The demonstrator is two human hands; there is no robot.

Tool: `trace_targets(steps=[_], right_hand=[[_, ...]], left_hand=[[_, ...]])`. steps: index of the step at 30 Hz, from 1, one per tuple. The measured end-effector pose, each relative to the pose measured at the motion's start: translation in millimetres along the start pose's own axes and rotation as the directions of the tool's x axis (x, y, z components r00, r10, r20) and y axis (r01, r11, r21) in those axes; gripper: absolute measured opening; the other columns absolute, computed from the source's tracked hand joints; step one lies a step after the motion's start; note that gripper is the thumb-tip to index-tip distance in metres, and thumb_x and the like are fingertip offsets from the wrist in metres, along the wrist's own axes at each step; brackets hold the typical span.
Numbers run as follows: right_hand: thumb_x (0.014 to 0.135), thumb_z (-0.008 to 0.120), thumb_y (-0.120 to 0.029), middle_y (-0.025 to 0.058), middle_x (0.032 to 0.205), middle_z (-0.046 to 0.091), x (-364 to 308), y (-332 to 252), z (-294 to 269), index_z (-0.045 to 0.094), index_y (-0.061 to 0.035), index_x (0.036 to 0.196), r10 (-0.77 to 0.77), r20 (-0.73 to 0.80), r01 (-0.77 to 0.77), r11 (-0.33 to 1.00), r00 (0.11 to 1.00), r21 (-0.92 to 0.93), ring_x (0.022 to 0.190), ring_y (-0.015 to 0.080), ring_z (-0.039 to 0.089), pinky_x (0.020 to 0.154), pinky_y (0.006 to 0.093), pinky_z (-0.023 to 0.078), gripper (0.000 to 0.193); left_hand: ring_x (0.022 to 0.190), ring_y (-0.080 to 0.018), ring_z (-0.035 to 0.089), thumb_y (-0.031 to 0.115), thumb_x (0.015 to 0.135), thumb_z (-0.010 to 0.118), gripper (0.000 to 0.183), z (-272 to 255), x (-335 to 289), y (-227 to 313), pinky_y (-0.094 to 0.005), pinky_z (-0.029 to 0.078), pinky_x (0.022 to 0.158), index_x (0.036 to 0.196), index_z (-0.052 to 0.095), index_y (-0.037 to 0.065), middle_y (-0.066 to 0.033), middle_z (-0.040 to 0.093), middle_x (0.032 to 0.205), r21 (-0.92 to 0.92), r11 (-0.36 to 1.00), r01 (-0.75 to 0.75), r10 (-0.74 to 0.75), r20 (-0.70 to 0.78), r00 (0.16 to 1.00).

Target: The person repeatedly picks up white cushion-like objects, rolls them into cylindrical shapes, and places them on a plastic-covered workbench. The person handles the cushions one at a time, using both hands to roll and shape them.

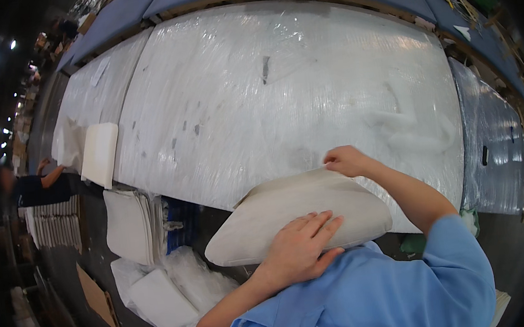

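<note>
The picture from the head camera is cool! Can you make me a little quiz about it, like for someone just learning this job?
1. Pick one: what colour is the shirt of the person at work here?
A) red
B) light blue
C) black

2. True or false: the left hand lies spread on the pale cushion.

3. Fill the gap: the right hand is at the ____ edge of the pale cushion, as seen from the person's body (near or far).

Key: 1. B; 2. True; 3. far.
</note>
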State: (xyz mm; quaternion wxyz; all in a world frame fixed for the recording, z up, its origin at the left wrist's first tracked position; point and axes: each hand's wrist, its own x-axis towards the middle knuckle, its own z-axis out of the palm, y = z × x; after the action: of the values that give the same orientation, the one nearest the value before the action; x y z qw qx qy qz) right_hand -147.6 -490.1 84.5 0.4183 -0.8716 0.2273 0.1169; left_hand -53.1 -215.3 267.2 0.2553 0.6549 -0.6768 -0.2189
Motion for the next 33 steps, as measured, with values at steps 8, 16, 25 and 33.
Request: trace_targets(steps=[8, 16, 25, 33], right_hand=[[0.088, 0.071, -0.007, 0.0159, 0.143, 0.056, 93.4, -28.9, 104.1, 0.065, -0.0066, 0.134, 0.232, 0.188, -0.096, 0.834, 0.954, -0.543, 0.128, 0.0337, 0.061, 0.100, 0.0433, 0.055, 0.046], [0.096, 0.061, -0.014, 0.0166, 0.114, 0.067, 80.1, -13.0, 102.8, 0.064, -0.0097, 0.113, 0.189, 0.099, -0.139, 0.915, 0.977, -0.378, 0.109, 0.0378, 0.065, 0.088, 0.0489, 0.054, 0.017], [0.100, 0.061, -0.020, 0.0203, 0.097, 0.069, 57.3, -20.1, 95.0, 0.055, -0.0082, 0.107, 0.087, 0.019, -0.087, 0.996, 0.996, 0.006, 0.094, 0.0434, 0.065, 0.081, 0.0521, 0.050, 0.015], [0.100, 0.063, -0.025, 0.0195, 0.100, 0.074, 55.2, -10.9, 113.9, 0.064, -0.0068, 0.120, 0.166, 0.130, -0.123, 0.949, 0.977, -0.289, 0.094, 0.0392, 0.072, 0.084, 0.0447, 0.057, 0.027]], left_hand=[[0.126, -0.0349, 0.063, 0.027, 0.098, 0.070, 0.045, -3.4, -15.6, -20.1, -0.0426, 0.052, 0.107, 0.137, 0.063, 0.005, -0.0168, 0.064, 0.137, -0.372, 0.927, 0.047, 0.001, 0.129, 0.992], [0.124, -0.0392, 0.063, 0.031, 0.102, 0.063, 0.049, -52.1, -28.3, -107.4, -0.0455, 0.050, 0.106, 0.143, 0.059, 0.004, -0.0203, 0.066, 0.135, -0.186, 0.961, 0.206, -0.071, 0.554, 0.830], [0.114, -0.0381, 0.068, 0.033, 0.096, 0.069, 0.047, 99.0, 32.1, -270.9, -0.0466, 0.053, 0.099, 0.135, 0.064, 0.007, -0.0213, 0.073, 0.118, 0.196, 0.896, 0.397, -0.441, 0.312, 0.841], [0.115, -0.0389, 0.069, 0.021, 0.095, 0.060, 0.030, 153.2, 52.0, -273.9, -0.0490, 0.054, 0.099, 0.117, 0.076, 0.009, -0.0150, 0.074, 0.122, 0.189, 0.749, 0.635, -0.639, 0.457, 0.618]])
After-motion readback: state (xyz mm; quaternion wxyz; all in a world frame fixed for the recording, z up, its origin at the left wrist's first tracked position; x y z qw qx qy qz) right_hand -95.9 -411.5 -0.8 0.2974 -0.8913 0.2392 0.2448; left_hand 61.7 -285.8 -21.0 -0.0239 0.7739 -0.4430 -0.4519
